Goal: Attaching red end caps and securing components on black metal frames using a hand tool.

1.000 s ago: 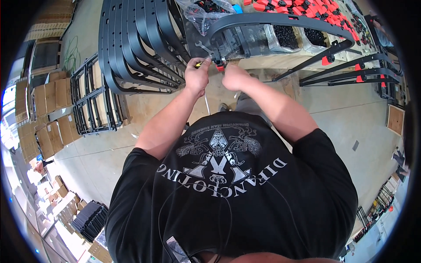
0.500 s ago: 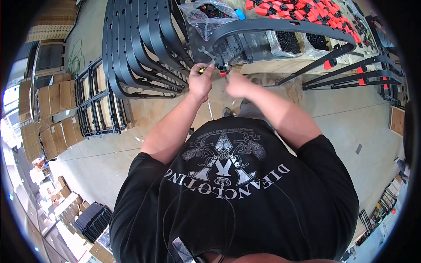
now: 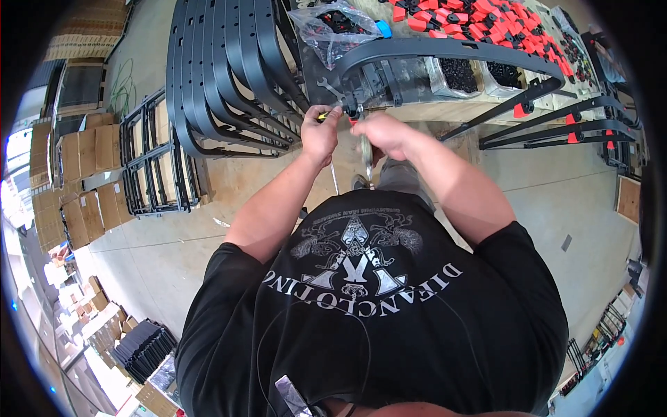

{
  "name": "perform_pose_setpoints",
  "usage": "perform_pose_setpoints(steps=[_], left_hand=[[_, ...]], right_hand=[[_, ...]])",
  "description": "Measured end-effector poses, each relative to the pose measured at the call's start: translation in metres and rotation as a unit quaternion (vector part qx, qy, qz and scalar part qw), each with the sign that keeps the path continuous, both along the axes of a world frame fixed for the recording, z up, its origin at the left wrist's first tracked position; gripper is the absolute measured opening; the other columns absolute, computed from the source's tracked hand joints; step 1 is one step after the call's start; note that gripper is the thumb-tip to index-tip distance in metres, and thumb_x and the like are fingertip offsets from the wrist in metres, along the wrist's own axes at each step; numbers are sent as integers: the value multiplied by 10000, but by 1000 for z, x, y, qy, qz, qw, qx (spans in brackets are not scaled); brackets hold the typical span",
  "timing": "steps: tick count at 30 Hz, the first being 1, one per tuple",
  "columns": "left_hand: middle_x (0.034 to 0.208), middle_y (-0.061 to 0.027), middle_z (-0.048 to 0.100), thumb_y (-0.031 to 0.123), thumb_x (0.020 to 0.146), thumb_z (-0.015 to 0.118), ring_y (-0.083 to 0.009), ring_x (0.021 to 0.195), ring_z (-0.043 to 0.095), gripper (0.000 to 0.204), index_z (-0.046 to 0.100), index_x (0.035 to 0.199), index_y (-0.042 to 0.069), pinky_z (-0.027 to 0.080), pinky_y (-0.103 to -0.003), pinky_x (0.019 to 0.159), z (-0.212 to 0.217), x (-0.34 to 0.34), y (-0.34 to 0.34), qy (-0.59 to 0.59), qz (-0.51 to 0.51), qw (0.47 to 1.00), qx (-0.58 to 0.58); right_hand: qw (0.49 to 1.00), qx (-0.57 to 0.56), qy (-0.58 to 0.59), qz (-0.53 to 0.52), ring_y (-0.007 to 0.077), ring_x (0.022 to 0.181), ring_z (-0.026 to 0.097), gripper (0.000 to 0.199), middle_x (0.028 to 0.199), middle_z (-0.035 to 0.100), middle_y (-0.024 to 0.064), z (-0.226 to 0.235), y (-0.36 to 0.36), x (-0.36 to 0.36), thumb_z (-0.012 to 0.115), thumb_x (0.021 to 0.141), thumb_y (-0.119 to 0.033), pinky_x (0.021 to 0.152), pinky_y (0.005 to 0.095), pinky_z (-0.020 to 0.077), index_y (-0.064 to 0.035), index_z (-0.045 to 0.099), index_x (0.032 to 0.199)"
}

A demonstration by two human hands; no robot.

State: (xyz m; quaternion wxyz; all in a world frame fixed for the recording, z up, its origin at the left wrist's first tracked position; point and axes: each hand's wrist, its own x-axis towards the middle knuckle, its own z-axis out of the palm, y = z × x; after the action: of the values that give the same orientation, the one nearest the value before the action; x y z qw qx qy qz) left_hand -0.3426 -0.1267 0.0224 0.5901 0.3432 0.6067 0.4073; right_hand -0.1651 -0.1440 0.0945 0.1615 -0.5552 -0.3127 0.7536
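My left hand is closed around a screwdriver, its yellow-and-black handle showing at the fingers and its thin shaft pointing down. The fingertips are beside a black-and-red fitting at the end of a curved black metal frame on the bench. Just right of that fitting, my right hand is closed on a shiny metal tool, which hangs toward me and is smeared, so its kind is unclear. An open-ended wrench lies on the bench beyond my left hand.
Several black frames stand stacked at the left. Red plastic parts are heaped at the back right, behind boxes of small black pieces. A clear plastic bag sits at the back. More frames with red fittings jut out right.
My right hand has shifted slightly right and turned, and the metal tool now shows below it. My left hand stays almost in place with the screwdriver.
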Motion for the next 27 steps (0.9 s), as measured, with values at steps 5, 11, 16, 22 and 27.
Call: perform_pose_setpoints(steps=[5,11,16,22,27], left_hand=[[706,38,545,198,927,762,-49,604,436,154,647,941,96,338,-253,507,0,4,1,5,-10,1000,-11],[804,8,605,180,924,759,-82,730,505,150,655,934,72,426,-261,644,4,13,6,6,-4,1000,-1],[821,3,612,172,923,755,-84,740,506,151,647,907,68,425,-267,646,-6,-3,1,19,-3,999,27],[810,10,602,175,919,755,-75,726,491,148,649,917,71,415,-260,633,0,2,-4,18,4,1000,10],[791,15,594,176,919,753,-65,703,479,144,651,933,75,406,-258,611,3,2,-3,25,15,999,17]], right_hand=[[927,135,-288,199,407,1000,714,262,1057,701,304,-33,-3,-17,653,856,-148,847,468,570,54,643,1022],[884,258,-346,179,380,822,693,278,912,696,173,-85,-10,-6,542,935,-141,659,528,573,73,638,1084],[995,-76,9,-60,349,731,661,288,850,643,148,10,4,-8,566,927,-159,516,539,527,91,597,1068],[924,198,-284,160,326,572,641,254,859,685,217,-39,-10,-21,546,865,-87,517,469,522,130,628,968],[997,-22,-64,38,304,614,662,185,821,684,219,-14,-4,-4,535,862,-109,483,454,473,46,619,918]])
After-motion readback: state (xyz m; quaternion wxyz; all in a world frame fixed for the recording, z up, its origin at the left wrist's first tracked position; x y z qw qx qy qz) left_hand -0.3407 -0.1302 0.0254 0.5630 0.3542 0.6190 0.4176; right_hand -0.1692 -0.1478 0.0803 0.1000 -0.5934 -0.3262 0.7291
